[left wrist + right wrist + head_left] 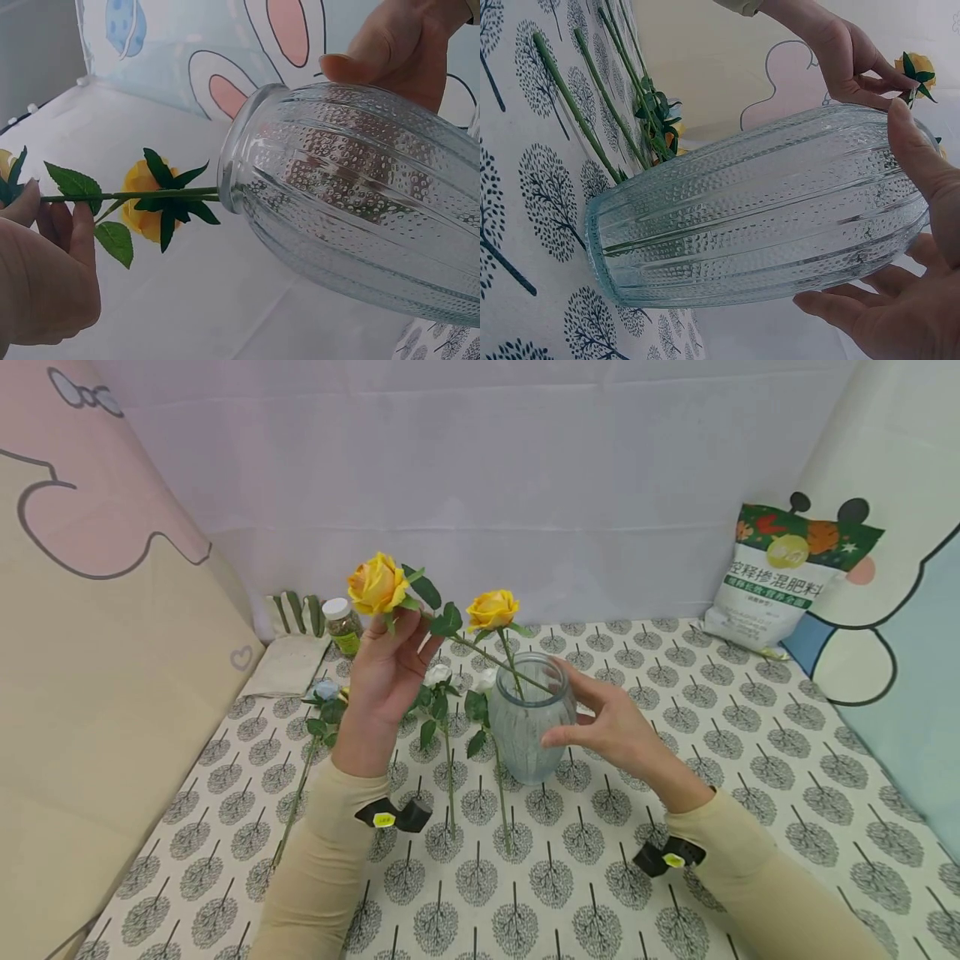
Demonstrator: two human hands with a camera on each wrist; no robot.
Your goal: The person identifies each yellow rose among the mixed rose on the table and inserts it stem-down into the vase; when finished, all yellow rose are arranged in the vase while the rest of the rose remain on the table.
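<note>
My left hand [386, 672] pinches the stem of a yellow rose [377, 583] just under its bloom, left of a clear ribbed glass vase [528, 739]. That rose slants, and its lower stem runs into the vase's mouth. A second yellow rose [492, 610] stands in the vase with its bloom above the rim. My right hand [611, 722] grips the vase from its right side, thumb in front and fingers behind, as the right wrist view also shows with the vase [765, 217] between thumb and fingers.
White roses [437, 675] and a pale blue flower [326, 690] lie with their stems on the patterned tablecloth [480, 893]. Behind them are a lidded jar [342, 625] and gloves [288, 660]. A fertilizer bag [780, 581] leans at the back right.
</note>
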